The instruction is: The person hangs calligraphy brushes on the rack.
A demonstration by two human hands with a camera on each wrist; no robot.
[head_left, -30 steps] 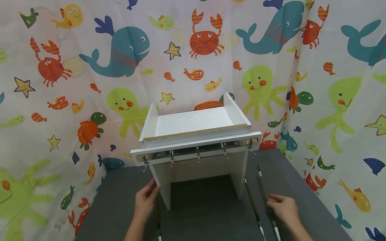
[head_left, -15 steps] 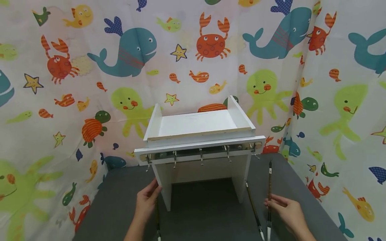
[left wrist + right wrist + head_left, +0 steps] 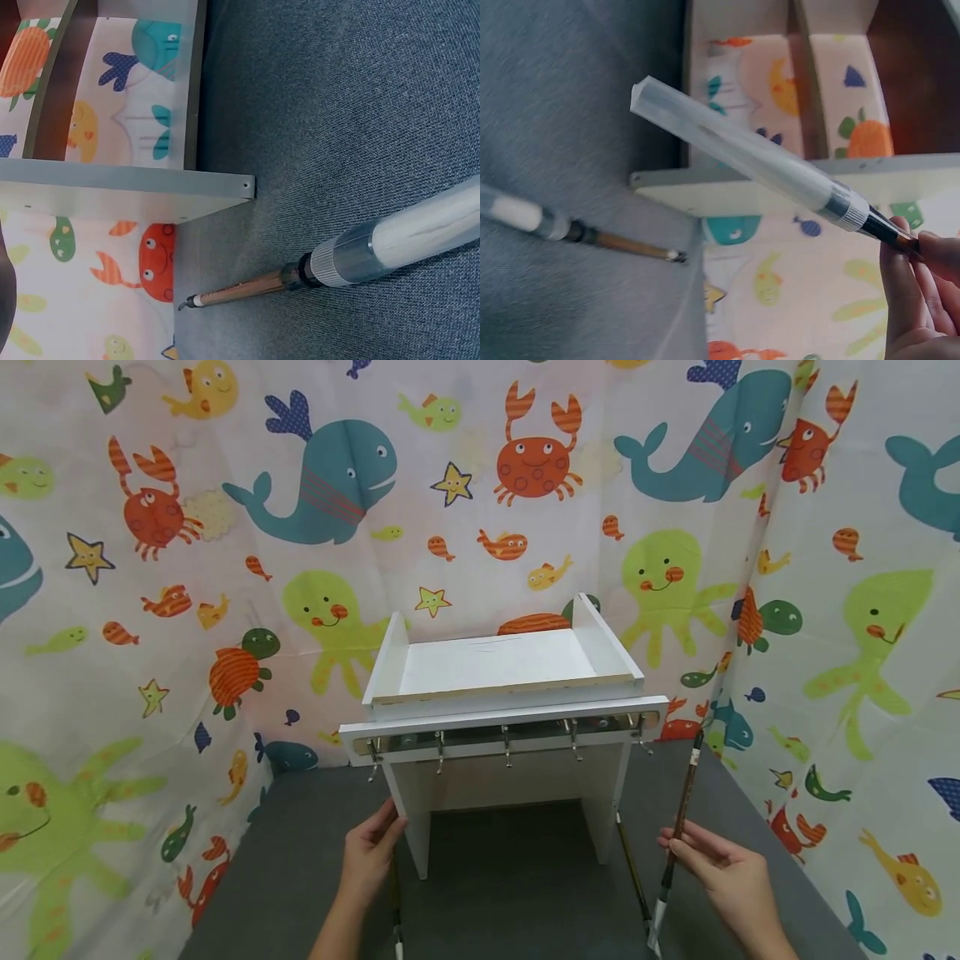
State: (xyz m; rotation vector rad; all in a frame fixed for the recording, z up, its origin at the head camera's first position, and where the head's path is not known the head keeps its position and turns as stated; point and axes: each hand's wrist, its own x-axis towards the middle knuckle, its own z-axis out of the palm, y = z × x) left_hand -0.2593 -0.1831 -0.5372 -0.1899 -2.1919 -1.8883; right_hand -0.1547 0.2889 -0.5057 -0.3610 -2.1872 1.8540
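In the head view a white wooden shelf stands on the grey cloth-covered table, a rail of metal hooks across its front. My left hand grips the front edge of its left side panel near the bottom. To the right of the shelf, my right hand pinches a calligraphy brush between thumb and fingers. That brush is tilted, its clear-capped white bristle end pointing down toward me and its dark loop end up and away.
A second calligraphy brush lies on the table by the shelf's right panel. Another capped brush lies along the left panel, below my left hand. A curtain printed with sea animals closes off the back and sides.
My right hand has lifted the brush from beside the shelf and turned it, so its far end swings to the right. The left hand stays at the shelf; the head view shifts slightly.
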